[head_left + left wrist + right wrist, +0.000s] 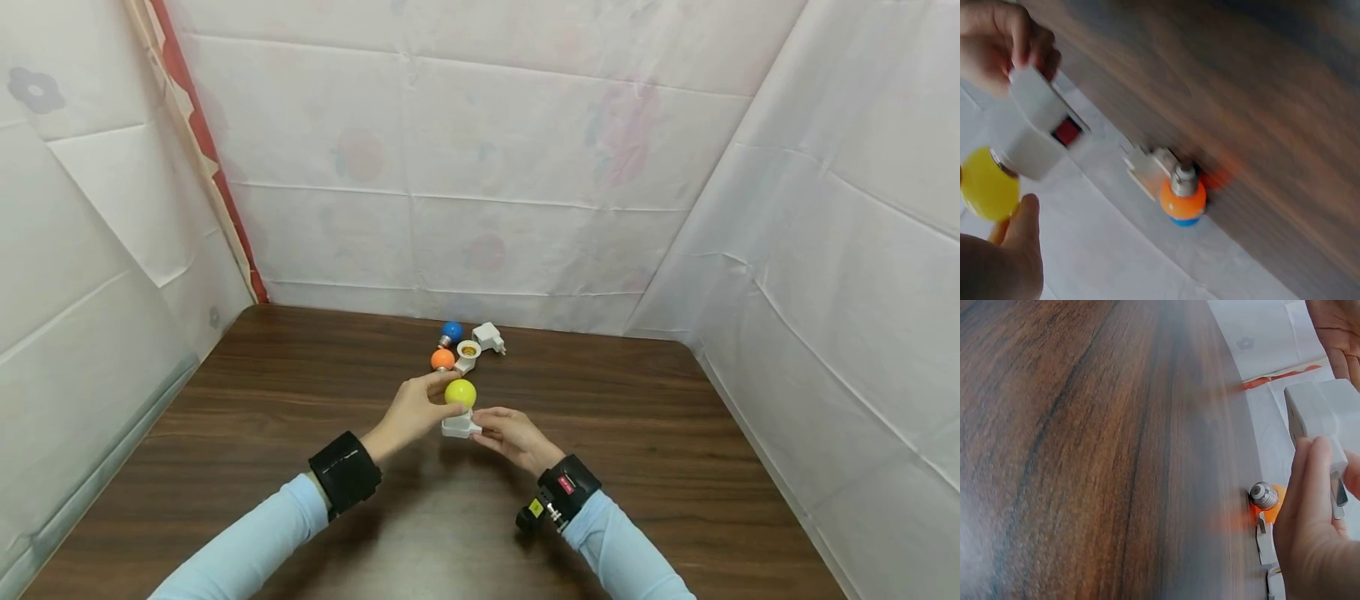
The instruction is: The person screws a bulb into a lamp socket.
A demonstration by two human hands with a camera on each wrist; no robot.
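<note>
Left hand [417, 410] pinches yellow bulb [461, 393] in socket [1030, 139].

The left forearm [247, 533] and right forearm [626, 542], sleeved in light blue, slant inward from the near side. The left hand [412, 408] pinches between thumb [451, 409] and fingers [441, 379]; the right hand [522, 440], slightly nearer, pinches too, fingertips [481, 417] pointing left.
</note>
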